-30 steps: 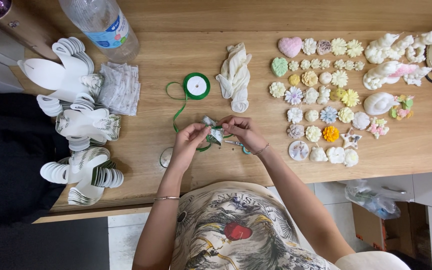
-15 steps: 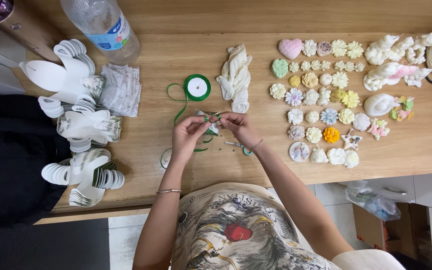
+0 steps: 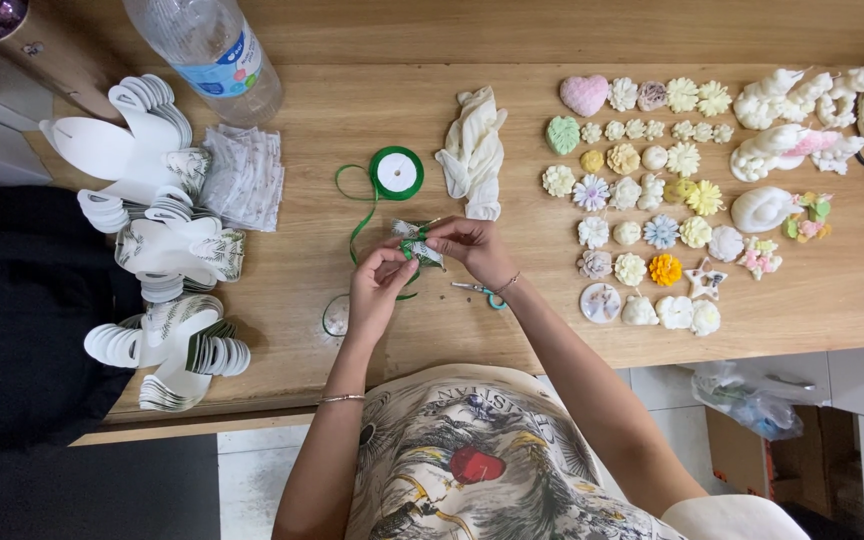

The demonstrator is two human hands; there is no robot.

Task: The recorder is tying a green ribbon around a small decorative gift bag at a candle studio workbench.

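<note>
- The left hand (image 3: 377,285) pinches the green ribbon (image 3: 357,225) at a small wrapped packet (image 3: 418,243), fingers closed on it.
- The right hand (image 3: 470,243) grips the packet's other side, fingertips shut around it.
- The packet sits between both hands, above the wooden table (image 3: 512,310).
- Just beyond lies the ribbon spool (image 3: 396,173); scissors (image 3: 480,291) rest under the right wrist.
- Moulded flower pieces (image 3: 652,190) are spread to the right.

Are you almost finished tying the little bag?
Not yet. Both hands, left hand and right hand, pinch a small patterned pouch with green ribbon around it, uncut from the spool. Scissors lie unused. Many flower shapes lie unpacked.
</note>
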